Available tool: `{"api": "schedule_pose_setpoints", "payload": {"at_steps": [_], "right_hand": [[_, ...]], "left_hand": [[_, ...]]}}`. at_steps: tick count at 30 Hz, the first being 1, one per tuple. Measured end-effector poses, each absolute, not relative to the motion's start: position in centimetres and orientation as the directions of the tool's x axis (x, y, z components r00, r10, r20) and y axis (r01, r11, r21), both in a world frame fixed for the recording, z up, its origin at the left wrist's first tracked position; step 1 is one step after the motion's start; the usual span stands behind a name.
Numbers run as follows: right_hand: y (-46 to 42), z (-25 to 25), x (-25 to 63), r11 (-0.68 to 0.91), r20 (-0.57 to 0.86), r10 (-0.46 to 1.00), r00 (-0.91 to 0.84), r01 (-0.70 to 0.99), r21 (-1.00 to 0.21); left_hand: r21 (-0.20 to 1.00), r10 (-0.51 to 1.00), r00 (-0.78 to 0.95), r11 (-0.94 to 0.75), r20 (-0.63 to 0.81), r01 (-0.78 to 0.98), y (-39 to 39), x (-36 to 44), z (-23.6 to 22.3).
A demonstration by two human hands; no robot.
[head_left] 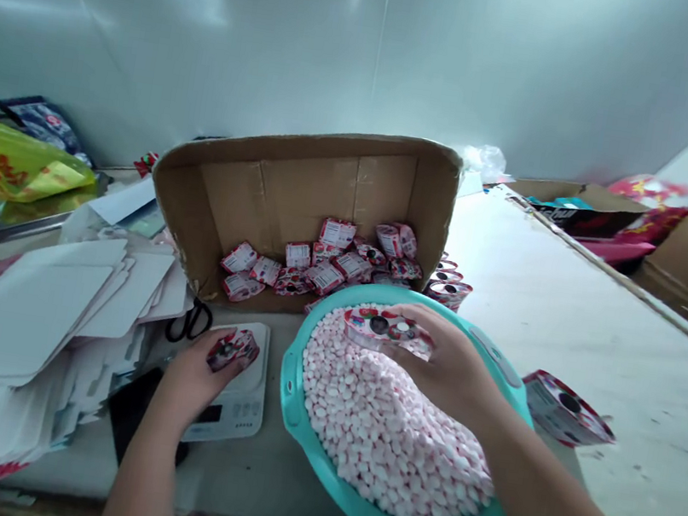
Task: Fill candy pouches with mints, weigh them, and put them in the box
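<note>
Over a white digital kitchen scale [251,382], my left hand [194,374] is closed around a small red printed candy box [233,348]. My right hand [433,353] grips another candy box [363,326], tilted, with a round dark hole in its face. That box is just above a heap of small pale pink candies [384,419]. They fill much of a turquoise basin [295,410]. Whether the right-hand box touches the candies, I cannot tell.
An open cardboard box [303,183] behind the basin holds several printed boxes [323,276]. One more box [567,409] lies right of the basin. Black-handled scissors [189,321] and stacked white cards [17,321] are on the left. A yellow bag [2,164] lies farther back.
</note>
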State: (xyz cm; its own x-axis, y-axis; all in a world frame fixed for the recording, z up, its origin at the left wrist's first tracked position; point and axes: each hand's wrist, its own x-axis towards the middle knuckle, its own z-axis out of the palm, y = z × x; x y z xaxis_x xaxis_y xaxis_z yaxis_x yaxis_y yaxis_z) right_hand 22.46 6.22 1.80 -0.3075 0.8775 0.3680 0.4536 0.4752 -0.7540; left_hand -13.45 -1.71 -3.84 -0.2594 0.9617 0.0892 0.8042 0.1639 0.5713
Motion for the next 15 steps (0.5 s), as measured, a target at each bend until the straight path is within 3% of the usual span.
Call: {"api": "schedule_pose_setpoints", "payload": {"at_steps": [5, 9, 12, 15], "right_hand": [[6.5, 1.7, 22.9, 0.384, 0.294, 0.911, -0.290, 0.333, -0.861], [6.7, 1.6, 23.1, 0.322, 0.235, 0.930, -0.282, 0.324, -0.890], [7.0, 1.4, 23.3, 0.330, 0.252, 0.936, -0.246, 0.365, -0.870], [7.1, 1.2, 23.4, 0.364, 0.305, 0.930, -0.206, 0.410, -0.836]], "left_hand": [[0.597, 0.964, -0.247, 0.142, 0.096, 0.790, -0.8, -13.1, -3.1], [0.724, 0.930, -0.352, 0.170, 0.107, 0.668, 1.3, -13.0, -0.6], [0.742, 0.885, -0.402, 0.103, 0.236, 0.663, 3.3, -13.1, 0.4], [0.654, 0.822, -0.394, 0.033, 0.413, 0.756, 4.5, -13.2, -0.2]]}}
